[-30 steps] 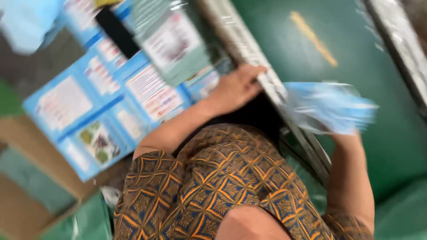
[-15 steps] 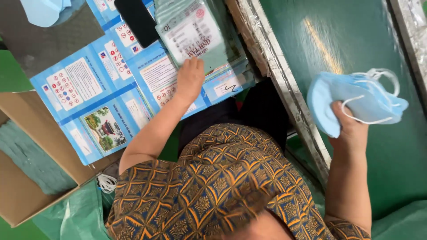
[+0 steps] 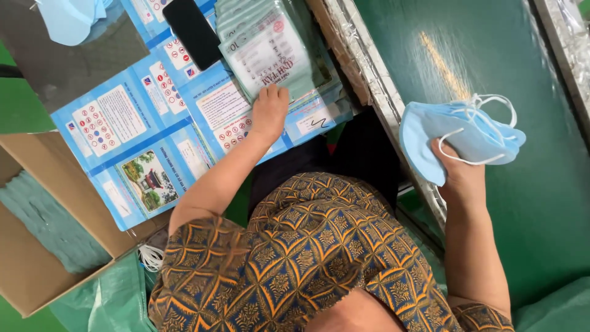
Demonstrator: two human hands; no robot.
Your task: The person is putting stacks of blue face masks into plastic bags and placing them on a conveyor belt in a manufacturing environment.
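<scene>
Head view: right hand (image 3: 458, 175) grips blue masks (image 3: 458, 132) from below.

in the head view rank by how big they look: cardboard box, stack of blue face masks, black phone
1. cardboard box, cut off by the frame edge
2. stack of blue face masks, held in the right hand
3. black phone, partly cut off at the top

Black phone (image 3: 192, 31) on blue leaflets (image 3: 123, 132); cardboard box (image 3: 37, 270) beside.
</scene>
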